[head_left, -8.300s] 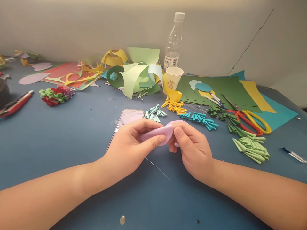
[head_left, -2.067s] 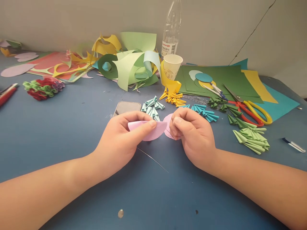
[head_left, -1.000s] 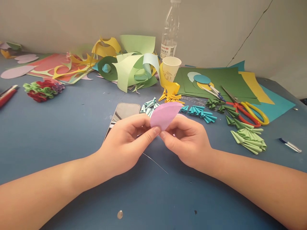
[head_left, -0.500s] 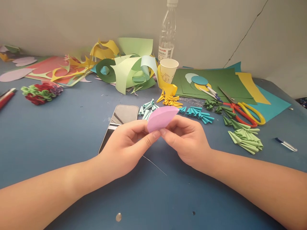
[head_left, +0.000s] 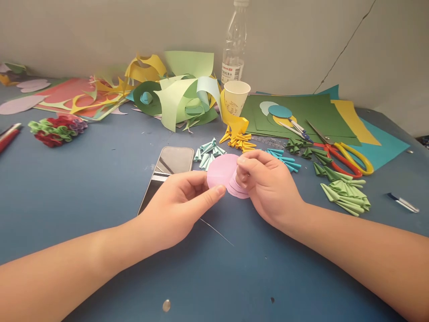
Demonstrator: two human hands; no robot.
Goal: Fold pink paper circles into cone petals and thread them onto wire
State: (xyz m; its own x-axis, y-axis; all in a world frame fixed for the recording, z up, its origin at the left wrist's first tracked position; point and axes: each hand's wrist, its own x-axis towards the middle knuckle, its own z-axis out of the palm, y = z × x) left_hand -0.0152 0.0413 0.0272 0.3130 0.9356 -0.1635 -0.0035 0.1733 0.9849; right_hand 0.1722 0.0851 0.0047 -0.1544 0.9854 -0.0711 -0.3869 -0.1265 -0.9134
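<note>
A pink paper circle (head_left: pixel 219 169), lying fairly flat with a faint crease across it, is held up between both hands. My left hand (head_left: pixel 187 197) grips its left edge, thumb in front and fingers behind. At the upper right edge, my right hand (head_left: pixel 268 179) pinches it between thumb and curled fingers. Several more pink paper circles (head_left: pixel 238 193) lie on the table just below and left of my right hand, partly hidden by it. Rolled paper cones, pale blue (head_left: pixel 208 154) and bright blue (head_left: pixel 288 163), lie just beyond my hands.
A phone (head_left: pixel 172 161) lies behind my left hand. Further off are yellow cones (head_left: pixel 241 142), a paper cup (head_left: pixel 235 99), a bottle (head_left: pixel 233 49) and paper scraps (head_left: pixel 177 103). To the right are scissors (head_left: pixel 348 158), green cones (head_left: pixel 348 194) and green sheets (head_left: pixel 301 107). A ruffled paper ball (head_left: pixel 56 129) sits left.
The pink circle, folded over before, is now opened out flat. My right hand has moved slightly up and right to its upper edge, uncovering the circles on the table. My left hand stays put.
</note>
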